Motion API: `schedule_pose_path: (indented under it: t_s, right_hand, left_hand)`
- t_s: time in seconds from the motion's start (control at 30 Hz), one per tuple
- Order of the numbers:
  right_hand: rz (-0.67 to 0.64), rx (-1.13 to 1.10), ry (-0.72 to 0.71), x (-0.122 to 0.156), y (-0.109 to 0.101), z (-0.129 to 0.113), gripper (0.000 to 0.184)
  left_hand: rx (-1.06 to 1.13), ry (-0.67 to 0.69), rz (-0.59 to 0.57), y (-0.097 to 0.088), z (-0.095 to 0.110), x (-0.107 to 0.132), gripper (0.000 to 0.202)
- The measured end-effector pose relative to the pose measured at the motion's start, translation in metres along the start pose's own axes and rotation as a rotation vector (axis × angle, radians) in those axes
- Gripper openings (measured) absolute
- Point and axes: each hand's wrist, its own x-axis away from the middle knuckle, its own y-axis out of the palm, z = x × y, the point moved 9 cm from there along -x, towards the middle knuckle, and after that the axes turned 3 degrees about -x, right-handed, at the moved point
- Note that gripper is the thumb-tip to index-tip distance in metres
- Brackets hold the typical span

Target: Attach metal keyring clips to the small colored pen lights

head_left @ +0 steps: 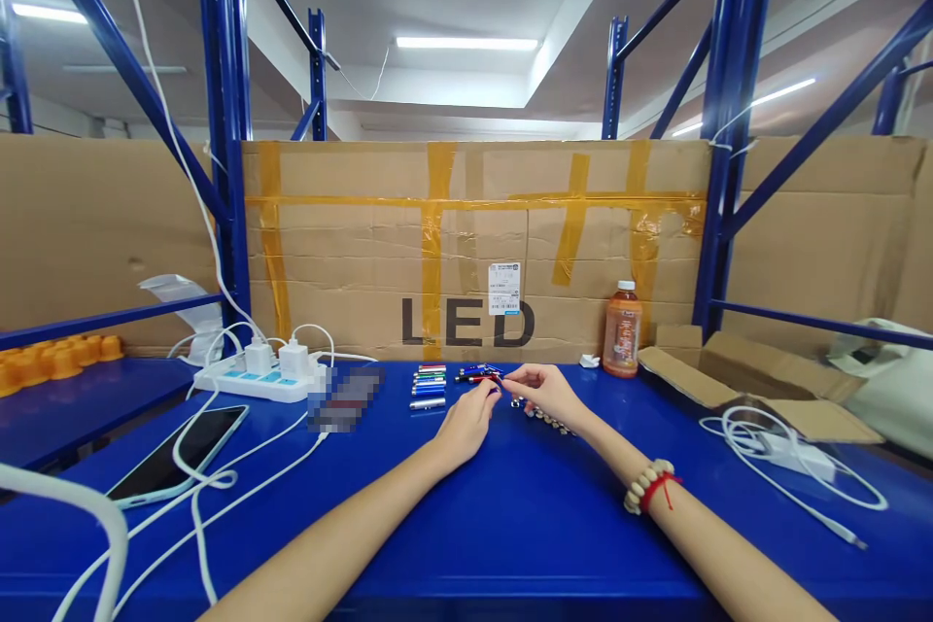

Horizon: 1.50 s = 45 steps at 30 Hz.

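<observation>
My left hand (465, 423) is closed in a pinch just above the blue tabletop. Opposite it, my right hand (545, 391) pinches too, fingertips almost meeting the left ones. Whatever is between the fingers is too small and too covered to name. Left of my hands lies a neat stack of small shiny metal tubes (429, 388) in silver, blue, green and red. Just behind the fingertips are several loose blue and red metal tubes (475, 370). Small round silver pieces (548, 420) lie beside and partly under my right hand.
At left are a white power strip (255, 381) with chargers, a phone (186, 452), cables and orange cups (62, 360). A bottle (622, 330), an open cardboard box (758, 374) and a coiled white cable (794, 457) stand right. A taped cardboard wall (350, 253) closes the back.
</observation>
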Motion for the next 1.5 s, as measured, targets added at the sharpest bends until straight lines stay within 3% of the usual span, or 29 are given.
schedule_pose_path:
  t_s: [0.2, 0.57, 0.83, 1.13, 1.37, 1.5]
  right_hand:
    - [0.071, -0.039, 0.040, -0.002, -0.012, 0.011, 0.051]
    - [-0.110, -0.021, 0.021, 0.000, 0.006, 0.004, 0.055]
    - [-0.131, -0.108, 0.146, 0.005, 0.004, 0.009, 0.062]
    - [-0.095, -0.124, 0.173, 0.007, 0.002, 0.012, 0.057]
    - [-0.042, -0.065, 0.084, 0.004, 0.001, 0.007, 0.049]
    - [-0.084, -0.035, 0.064, 0.002, 0.002, 0.008, 0.049]
  left_hand:
    - [0.043, 0.029, 0.019, -0.001, 0.001, -0.002, 0.026]
    - [-0.005, 0.079, 0.042, -0.001, 0.003, -0.003, 0.027]
    - [-0.004, 0.116, 0.009, -0.001, 0.012, 0.000, 0.025]
    - [0.028, 0.127, 0.040, -0.004, 0.010, -0.001, 0.029]
    - [0.082, 0.087, 0.070, -0.007, 0.007, -0.003, 0.027]
    - [0.123, 0.058, 0.065, -0.007, 0.004, -0.004, 0.026]
